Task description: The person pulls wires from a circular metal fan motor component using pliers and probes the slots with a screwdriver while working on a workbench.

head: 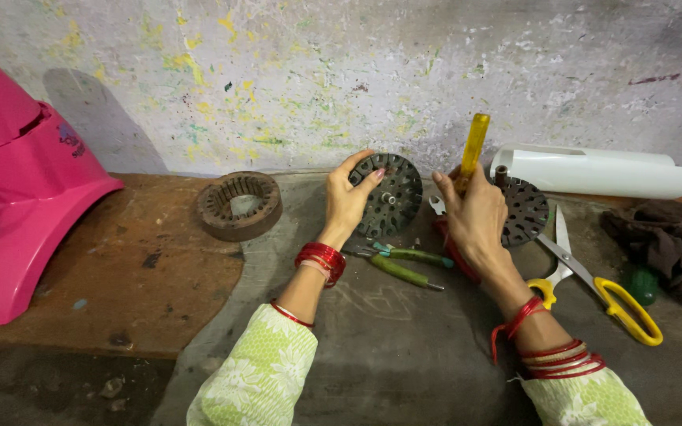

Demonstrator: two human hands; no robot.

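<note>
Head view: left hand (pixel 346 199) grasps perforated disc (pixel 388 194) upright — steadied near tabletop (pixel 404 347) back edge; right hand (pixel 475 214) clenches yellow-handled screwdriver (pixel 471 151), tip aimed down.

I can find no package, label, sign or screen anywhere on my feed. From nine o'clock round to three o'clock, nothing before me carries a wrapper, a tag or a display.
</note>
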